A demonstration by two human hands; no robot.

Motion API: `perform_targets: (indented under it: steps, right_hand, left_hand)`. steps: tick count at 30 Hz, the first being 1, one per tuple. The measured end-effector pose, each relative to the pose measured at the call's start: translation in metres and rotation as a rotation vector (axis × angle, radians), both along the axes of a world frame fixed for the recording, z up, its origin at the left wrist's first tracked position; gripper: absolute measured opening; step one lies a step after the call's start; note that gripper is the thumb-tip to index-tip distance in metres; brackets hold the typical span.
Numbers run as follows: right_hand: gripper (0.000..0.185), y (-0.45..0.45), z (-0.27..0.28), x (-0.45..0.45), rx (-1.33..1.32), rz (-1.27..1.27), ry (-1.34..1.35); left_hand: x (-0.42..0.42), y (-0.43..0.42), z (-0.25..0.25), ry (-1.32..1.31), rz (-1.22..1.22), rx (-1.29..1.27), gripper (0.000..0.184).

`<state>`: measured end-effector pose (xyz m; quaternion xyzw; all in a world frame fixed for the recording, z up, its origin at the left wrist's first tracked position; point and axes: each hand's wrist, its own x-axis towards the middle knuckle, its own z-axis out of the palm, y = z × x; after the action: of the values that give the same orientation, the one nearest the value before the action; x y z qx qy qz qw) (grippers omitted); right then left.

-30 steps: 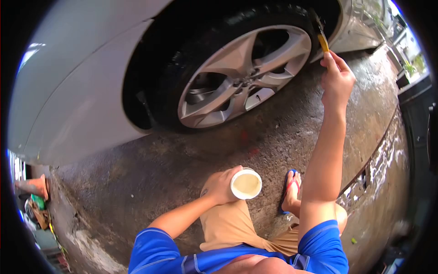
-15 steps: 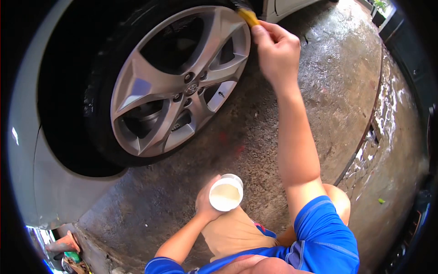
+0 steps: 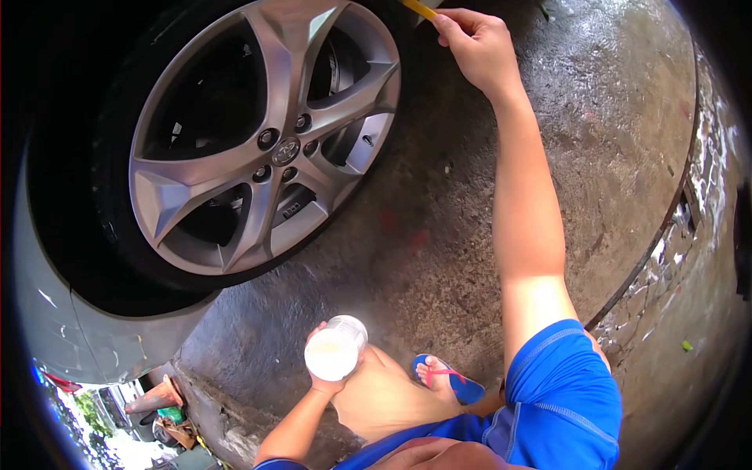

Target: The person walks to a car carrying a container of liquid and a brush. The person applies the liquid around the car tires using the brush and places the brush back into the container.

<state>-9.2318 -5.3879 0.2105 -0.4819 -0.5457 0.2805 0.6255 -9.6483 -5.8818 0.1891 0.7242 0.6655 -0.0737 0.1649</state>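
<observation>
One yellow handle [image 3: 420, 9], running out of view at the top, is pinched near one wheel [image 3: 286, 151] by the right hand [image 3: 479, 48]. The left hand [image 3: 327, 384] curls around one white cup [image 3: 332, 356]. Five lug nuts [image 3: 268, 139], one sandal [image 3: 468, 389] and one cone [image 3: 155, 395] show.

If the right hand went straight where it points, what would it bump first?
Probably the tire, yellow handle leading, but the picture's top edge and unclear depth make that unsure.
</observation>
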Motion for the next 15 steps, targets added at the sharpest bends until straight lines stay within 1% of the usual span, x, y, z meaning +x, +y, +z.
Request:
perform_targets:
  steps: [1,3,5,7,9,10,11,13,15]
  right_hand:
    - [0.03,0.008,-0.018,0.002,-0.071,-0.019,0.011]
    - [0.032,0.022,-0.085,-0.001,-0.208,-0.057,0.034]
    - [0.035,0.015,-0.138,-0.01,-0.452,0.0,0.007]
    - [0.038,-0.002,-0.187,-0.031,-0.623,0.043,-0.019]
    - [0.041,-0.025,-0.237,-0.062,-0.703,0.137,0.008]
    - [0.042,-0.04,-0.265,-0.085,-0.739,0.172,0.062]
    - [0.044,-0.056,-0.283,-0.107,-0.773,0.207,0.114]
    - [0.047,-0.096,-0.286,-0.138,-0.897,0.345,0.135]
    - [0.046,-0.117,-0.3,-0.153,-0.938,0.411,0.207]
  left_hand:
    - [0.002,-0.001,0.002,0.032,-0.021,0.029,0.085]
    - [0.011,0.001,0.005,0.082,-0.049,0.076,0.088]
    - [0.019,0.003,0.01,0.104,-0.046,0.091,0.089]
    - [0.023,0.0,0.014,0.105,-0.03,0.096,0.088]
    - [0.023,-0.004,0.016,0.103,-0.018,0.114,0.088]
    - [0.024,-0.005,0.018,0.108,-0.005,0.108,0.088]
    - [0.026,-0.005,0.018,0.113,0.009,0.104,0.088]
    - [0.03,-0.004,0.02,0.121,0.016,0.098,0.087]
    - [0.035,0.001,0.026,0.132,0.004,0.098,0.085]
